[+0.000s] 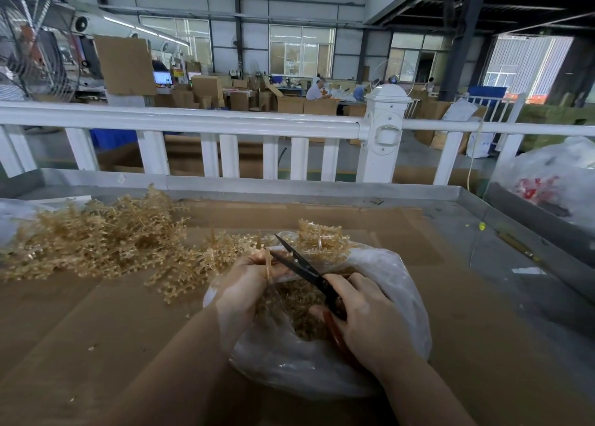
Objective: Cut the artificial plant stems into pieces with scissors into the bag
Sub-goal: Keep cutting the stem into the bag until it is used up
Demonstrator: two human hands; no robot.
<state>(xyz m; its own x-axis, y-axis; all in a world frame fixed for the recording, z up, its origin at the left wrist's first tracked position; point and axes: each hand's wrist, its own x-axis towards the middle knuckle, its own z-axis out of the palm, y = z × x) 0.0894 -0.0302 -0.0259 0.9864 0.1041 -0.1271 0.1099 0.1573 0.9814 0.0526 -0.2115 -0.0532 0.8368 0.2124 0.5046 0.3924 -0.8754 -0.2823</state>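
A clear plastic bag [396,280] lies open on the cardboard in front of me, with several small golden cut pieces [294,309] inside it. My left hand [248,280] pinches a thin golden plant stem [268,264] upright over the bag's mouth. My right hand [363,316] grips the red handles of dark-bladed scissors [299,264]. The blades are apart around the stem's upper part. A large heap of golden artificial plant stems [93,235] lies at the left, and another cluster [322,235] rests just behind the bag.
A brown cardboard sheet [96,329] covers the grey metal table [515,280], which has a raised rim. A white fence [199,126] runs behind it. A second filled plastic bag [553,181] sits at the far right. Small loose bits dot the cardboard.
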